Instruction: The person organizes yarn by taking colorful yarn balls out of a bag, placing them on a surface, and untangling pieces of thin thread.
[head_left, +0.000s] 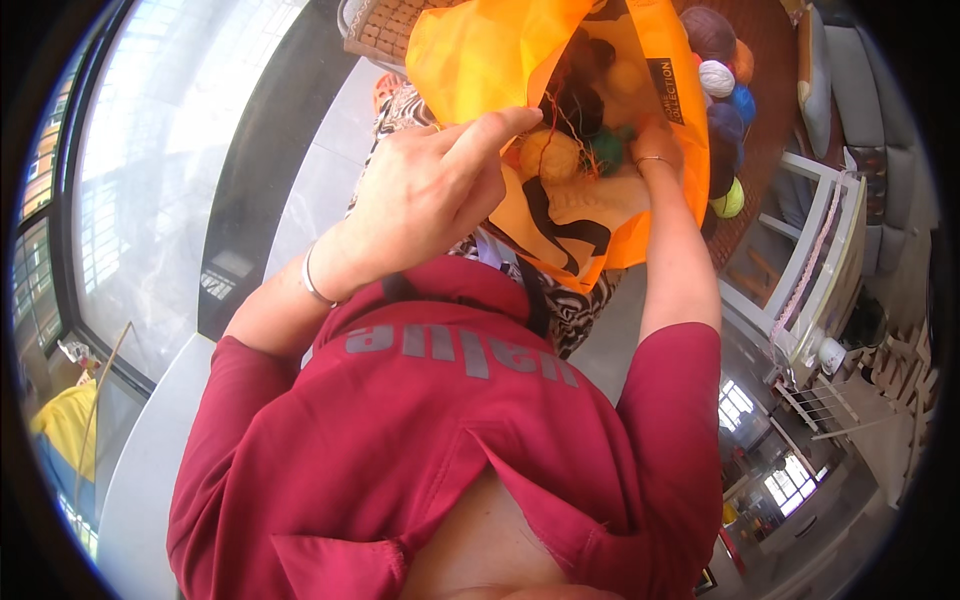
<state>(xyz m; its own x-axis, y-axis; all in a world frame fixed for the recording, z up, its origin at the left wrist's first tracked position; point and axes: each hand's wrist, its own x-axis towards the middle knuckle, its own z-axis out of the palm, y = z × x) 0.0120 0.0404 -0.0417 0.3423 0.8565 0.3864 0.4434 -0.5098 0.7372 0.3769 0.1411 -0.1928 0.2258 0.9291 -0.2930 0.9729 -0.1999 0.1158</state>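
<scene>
An orange fabric bag (480, 56) with black printing stands with its mouth facing me. My left hand (431, 187) pinches the near-left part of its rim between thumb and forefinger. My right hand (658, 146) reaches inside along the right wall, its fingers beside a green yarn ball (609, 150); whether they grip it is unclear. Also in the bag are a yellow-orange yarn ball (551, 156), a dark yarn ball (581, 105) and loose, tangled strands (568, 124) in red and pale colours.
Several yarn balls, among them a white one (717, 79), a blue one (742, 103) and a lime one (727, 199), lie right of the bag on a brown surface (772, 127). A woven-back chair (382, 30) stands behind left. A white-framed table (806, 247) is at right.
</scene>
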